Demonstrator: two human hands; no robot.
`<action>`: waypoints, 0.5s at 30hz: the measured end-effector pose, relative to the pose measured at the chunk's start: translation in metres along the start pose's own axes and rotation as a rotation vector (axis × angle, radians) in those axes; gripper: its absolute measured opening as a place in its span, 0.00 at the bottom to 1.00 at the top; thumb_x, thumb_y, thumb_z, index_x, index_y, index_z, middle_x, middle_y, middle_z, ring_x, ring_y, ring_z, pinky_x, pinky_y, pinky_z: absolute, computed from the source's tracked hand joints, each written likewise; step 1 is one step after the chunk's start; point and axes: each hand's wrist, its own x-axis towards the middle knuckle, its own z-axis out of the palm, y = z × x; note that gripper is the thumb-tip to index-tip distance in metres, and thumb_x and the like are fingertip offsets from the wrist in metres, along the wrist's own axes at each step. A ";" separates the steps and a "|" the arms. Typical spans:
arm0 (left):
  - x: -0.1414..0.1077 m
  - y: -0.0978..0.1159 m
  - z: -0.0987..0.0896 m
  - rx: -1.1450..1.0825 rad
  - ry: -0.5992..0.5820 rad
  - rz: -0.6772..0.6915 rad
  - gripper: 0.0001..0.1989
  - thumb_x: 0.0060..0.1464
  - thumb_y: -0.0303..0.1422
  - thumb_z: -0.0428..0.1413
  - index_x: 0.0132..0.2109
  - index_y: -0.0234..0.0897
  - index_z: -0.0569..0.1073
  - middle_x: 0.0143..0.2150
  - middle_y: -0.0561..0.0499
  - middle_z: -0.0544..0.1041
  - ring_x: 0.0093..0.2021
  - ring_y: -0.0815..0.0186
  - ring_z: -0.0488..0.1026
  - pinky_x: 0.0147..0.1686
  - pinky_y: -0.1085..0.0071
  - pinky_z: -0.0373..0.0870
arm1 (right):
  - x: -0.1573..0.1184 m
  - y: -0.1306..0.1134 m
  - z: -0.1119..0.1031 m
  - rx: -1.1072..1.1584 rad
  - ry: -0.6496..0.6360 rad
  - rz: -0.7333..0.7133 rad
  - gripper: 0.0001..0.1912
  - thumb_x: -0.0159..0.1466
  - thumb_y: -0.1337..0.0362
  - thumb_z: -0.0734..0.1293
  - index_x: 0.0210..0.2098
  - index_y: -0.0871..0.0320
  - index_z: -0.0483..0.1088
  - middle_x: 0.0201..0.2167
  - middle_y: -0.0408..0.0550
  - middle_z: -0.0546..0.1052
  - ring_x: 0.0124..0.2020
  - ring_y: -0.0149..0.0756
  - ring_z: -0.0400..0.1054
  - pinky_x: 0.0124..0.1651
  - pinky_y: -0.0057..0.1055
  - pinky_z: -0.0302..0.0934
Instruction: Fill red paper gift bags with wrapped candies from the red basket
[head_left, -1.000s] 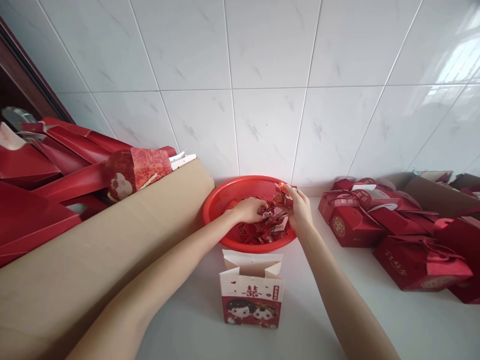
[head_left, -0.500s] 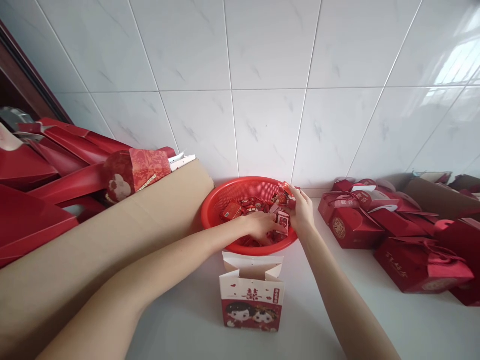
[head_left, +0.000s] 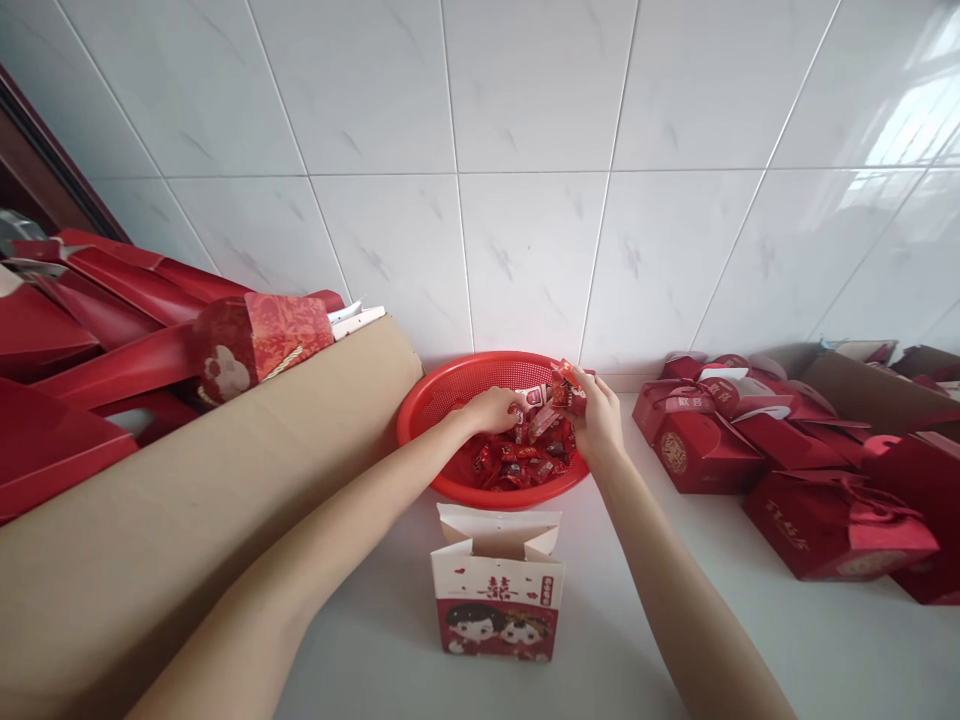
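Note:
A red plastic basket (head_left: 420, 400) with a mesh wall holds many red wrapped candies (head_left: 517, 468). My left hand (head_left: 493, 410) is over its far middle, fingers closed on a small pink-and-white candy packet (head_left: 534, 396). At the right rim, my right hand (head_left: 602, 415) is closed around several red wrapped candies (head_left: 568, 388). The two hands are close together, and the packet is beside the right hand's candies. In front of the basket an upright white and red paper gift bag (head_left: 496, 610), printed with two cartoon figures, stands open at the top.
At left a long cardboard box (head_left: 300, 440) is filled with red boxes and bags (head_left: 112, 340). Several red gift boxes (head_left: 709, 450) sit on the white tabletop (head_left: 675, 620) at right, with another cardboard box (head_left: 862, 385) behind. A tiled wall (head_left: 525, 260) rises behind the basket.
My left hand has moved from the basket's near right part up to its far middle, now with a pink-and-white packet. My right hand still holds its candies by the rim. The view shifted slightly.

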 end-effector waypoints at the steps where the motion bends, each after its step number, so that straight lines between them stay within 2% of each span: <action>1: 0.000 0.001 0.000 -0.040 0.001 -0.017 0.20 0.52 0.25 0.53 0.48 0.45 0.81 0.43 0.53 0.83 0.38 0.63 0.78 0.39 0.73 0.70 | 0.000 0.000 0.000 0.003 0.000 -0.003 0.17 0.43 0.56 0.77 0.27 0.57 0.72 0.27 0.42 0.78 0.27 0.32 0.72 0.25 0.25 0.68; 4: -0.002 0.003 -0.002 -0.131 -0.004 -0.085 0.20 0.53 0.24 0.50 0.47 0.42 0.81 0.37 0.52 0.83 0.33 0.65 0.78 0.34 0.74 0.69 | 0.001 0.000 0.000 0.023 0.003 0.001 0.17 0.42 0.56 0.78 0.26 0.57 0.72 0.25 0.40 0.77 0.25 0.31 0.71 0.25 0.26 0.69; 7: -0.002 0.001 -0.005 -0.082 0.014 -0.109 0.19 0.51 0.21 0.51 0.43 0.40 0.82 0.37 0.51 0.83 0.34 0.64 0.78 0.33 0.73 0.69 | 0.001 0.000 0.000 0.033 0.013 0.007 0.17 0.43 0.57 0.78 0.26 0.57 0.72 0.26 0.40 0.78 0.25 0.30 0.71 0.25 0.26 0.69; 9: -0.002 0.002 -0.006 -0.044 0.081 -0.013 0.17 0.49 0.21 0.52 0.41 0.39 0.82 0.40 0.50 0.83 0.39 0.63 0.78 0.37 0.73 0.69 | 0.000 0.000 0.000 0.034 0.012 0.002 0.16 0.43 0.57 0.77 0.27 0.57 0.72 0.27 0.40 0.78 0.25 0.30 0.71 0.25 0.25 0.69; 11: -0.003 0.008 -0.005 -0.064 0.073 0.154 0.14 0.50 0.24 0.55 0.41 0.38 0.82 0.43 0.50 0.82 0.44 0.62 0.77 0.42 0.73 0.70 | 0.000 -0.001 0.000 0.035 0.015 -0.006 0.15 0.44 0.57 0.77 0.27 0.57 0.72 0.27 0.40 0.78 0.25 0.30 0.71 0.24 0.25 0.68; 13: -0.007 0.018 0.001 -0.065 -0.111 0.301 0.14 0.48 0.29 0.60 0.44 0.40 0.81 0.45 0.51 0.81 0.45 0.60 0.77 0.43 0.72 0.70 | 0.000 0.000 -0.001 0.039 0.025 -0.012 0.15 0.44 0.58 0.77 0.27 0.57 0.72 0.27 0.40 0.78 0.25 0.29 0.71 0.23 0.24 0.67; 15: -0.010 0.029 0.010 0.063 -0.335 0.385 0.19 0.46 0.32 0.63 0.48 0.43 0.79 0.44 0.50 0.81 0.43 0.57 0.77 0.40 0.70 0.70 | 0.000 0.000 -0.001 0.039 0.033 -0.010 0.16 0.44 0.57 0.77 0.27 0.57 0.72 0.27 0.41 0.79 0.25 0.29 0.71 0.23 0.24 0.66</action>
